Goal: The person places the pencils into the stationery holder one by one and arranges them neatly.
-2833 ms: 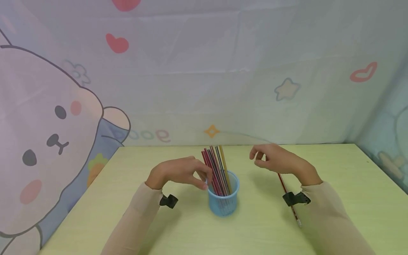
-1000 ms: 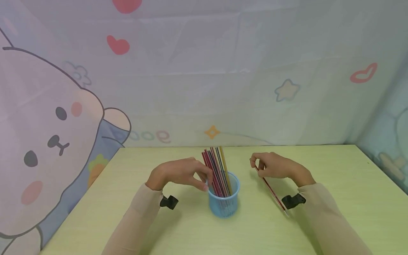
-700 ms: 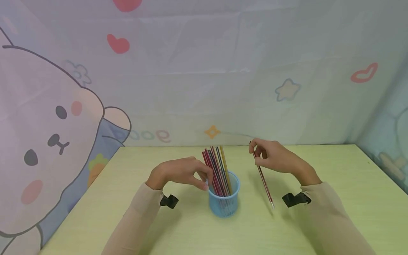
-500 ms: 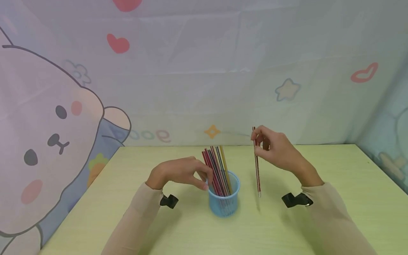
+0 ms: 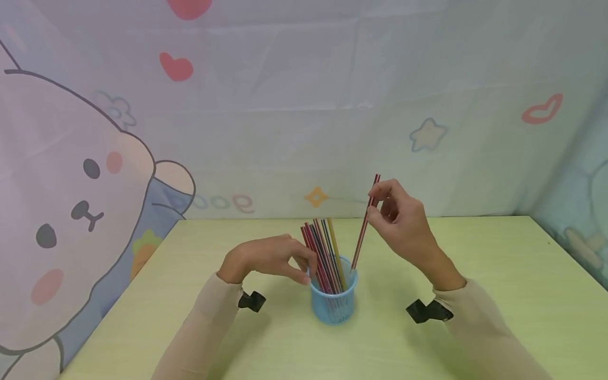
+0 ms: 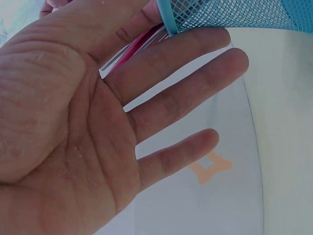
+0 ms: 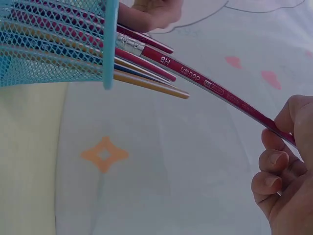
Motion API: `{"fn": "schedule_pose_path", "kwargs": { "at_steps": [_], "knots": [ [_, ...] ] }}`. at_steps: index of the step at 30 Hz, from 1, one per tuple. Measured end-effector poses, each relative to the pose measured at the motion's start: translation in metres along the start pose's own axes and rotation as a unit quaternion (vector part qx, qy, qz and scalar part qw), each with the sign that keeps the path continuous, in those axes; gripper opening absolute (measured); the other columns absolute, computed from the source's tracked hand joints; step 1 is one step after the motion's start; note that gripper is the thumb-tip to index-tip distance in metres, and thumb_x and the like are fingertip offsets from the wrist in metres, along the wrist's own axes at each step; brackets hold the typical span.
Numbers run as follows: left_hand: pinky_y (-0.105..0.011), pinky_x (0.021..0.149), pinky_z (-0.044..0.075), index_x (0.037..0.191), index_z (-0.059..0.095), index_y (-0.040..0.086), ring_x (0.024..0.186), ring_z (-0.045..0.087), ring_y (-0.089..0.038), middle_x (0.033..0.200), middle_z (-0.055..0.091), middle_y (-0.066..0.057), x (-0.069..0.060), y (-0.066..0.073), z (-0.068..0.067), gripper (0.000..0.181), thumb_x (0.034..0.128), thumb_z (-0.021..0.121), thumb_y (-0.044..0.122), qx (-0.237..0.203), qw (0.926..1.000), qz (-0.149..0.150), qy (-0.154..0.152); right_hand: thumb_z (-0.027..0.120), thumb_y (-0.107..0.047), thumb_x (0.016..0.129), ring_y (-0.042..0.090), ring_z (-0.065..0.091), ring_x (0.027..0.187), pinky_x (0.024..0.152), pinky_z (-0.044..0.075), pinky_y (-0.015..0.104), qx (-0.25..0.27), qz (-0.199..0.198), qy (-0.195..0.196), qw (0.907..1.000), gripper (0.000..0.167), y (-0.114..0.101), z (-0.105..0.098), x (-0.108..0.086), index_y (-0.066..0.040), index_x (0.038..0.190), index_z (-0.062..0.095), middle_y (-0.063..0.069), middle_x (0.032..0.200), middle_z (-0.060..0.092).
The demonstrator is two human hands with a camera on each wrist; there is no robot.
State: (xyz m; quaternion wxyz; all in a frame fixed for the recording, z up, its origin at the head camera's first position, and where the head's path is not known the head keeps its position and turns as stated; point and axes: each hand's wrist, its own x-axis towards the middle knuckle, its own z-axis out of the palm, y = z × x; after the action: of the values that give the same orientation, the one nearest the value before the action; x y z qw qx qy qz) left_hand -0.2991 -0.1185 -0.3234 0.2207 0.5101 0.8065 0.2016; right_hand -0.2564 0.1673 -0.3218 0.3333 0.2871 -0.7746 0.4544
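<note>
A blue mesh pencil cup (image 5: pixel 333 310) stands upright on the table with several pencils (image 5: pixel 325 258) leaning in it. At its left rim my left hand (image 5: pixel 271 255) holds it between thumb and index finger; the other fingers (image 6: pixel 181 105) extend alongside in the left wrist view, where the thumb tip is hidden. My right hand (image 5: pixel 402 219) pinches a dark red pencil (image 5: pixel 361 237) near its upper end, above and right of the cup. The pencil slants, its silver ferrule (image 7: pixel 131 45) at the cup's mouth beside the other pencils. "HB" is printed on its side in the right wrist view.
The light yellow-green table (image 5: pixel 503 295) extends on both sides of the cup. Behind it hangs a pale cloth backdrop (image 5: pixel 285 105) with a printed bear, hearts and stars. Black wrist straps (image 5: pixel 429 311) sit on both sleeves.
My right hand picked the red pencil up off the table, turned it from lying to nearly upright, and moved it left to the cup's mouth. The left hand and cup stayed in place.
</note>
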Motion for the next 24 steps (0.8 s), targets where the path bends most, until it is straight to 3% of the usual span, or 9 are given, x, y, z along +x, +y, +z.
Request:
{"fn": "schedule_pose_path", "kwargs": {
  "at_steps": [6,14,19,24],
  "knots": [
    [-0.032,0.091,0.054,0.097,0.069,0.017,0.101,0.067,-0.004,0.103,0.073,0.007,0.001,0.000,-0.001,0.006,0.0931,0.071,0.021,-0.001,1.0000,0.003,-0.002,0.061,0.007,0.087,0.010,0.046,0.058,0.048,0.039,0.023,-0.008,-0.022,-0.066,0.9975,0.028,0.003,0.020,-0.005,-0.010,0.108,0.058,-0.004,0.084,0.058],
    [-0.031,0.090,0.055,0.096,0.069,0.017,0.100,0.068,-0.005,0.103,0.074,0.003,0.002,-0.001,-0.001,0.006,0.0929,0.072,0.021,-0.006,1.0000,0.004,0.000,0.061,-0.007,0.089,0.005,0.041,0.056,0.048,0.037,0.023,-0.088,-0.014,-0.176,0.9804,0.028,0.001,0.040,-0.015,-0.014,0.115,0.055,-0.005,0.084,0.059],
    [-0.035,0.091,0.055,0.097,0.069,0.019,0.100,0.068,-0.004,0.101,0.072,0.010,0.004,-0.001,-0.001,0.005,0.0932,0.072,0.022,-0.004,1.0000,0.006,0.000,0.061,-0.008,0.091,0.003,0.037,0.054,0.048,0.034,0.022,-0.105,-0.011,-0.203,0.9734,0.026,0.003,0.045,-0.018,-0.013,0.115,0.055,-0.006,0.085,0.059],
    [-0.031,0.091,0.055,0.097,0.069,0.019,0.100,0.068,-0.004,0.102,0.073,0.006,0.004,-0.001,0.000,0.005,0.0934,0.071,0.022,-0.006,1.0000,0.007,0.000,0.060,-0.007,0.090,0.002,0.035,0.052,0.047,0.032,0.022,-0.109,-0.013,-0.210,0.9715,0.027,0.006,0.045,-0.017,-0.013,0.115,0.058,-0.007,0.087,0.060]
  ]
}}
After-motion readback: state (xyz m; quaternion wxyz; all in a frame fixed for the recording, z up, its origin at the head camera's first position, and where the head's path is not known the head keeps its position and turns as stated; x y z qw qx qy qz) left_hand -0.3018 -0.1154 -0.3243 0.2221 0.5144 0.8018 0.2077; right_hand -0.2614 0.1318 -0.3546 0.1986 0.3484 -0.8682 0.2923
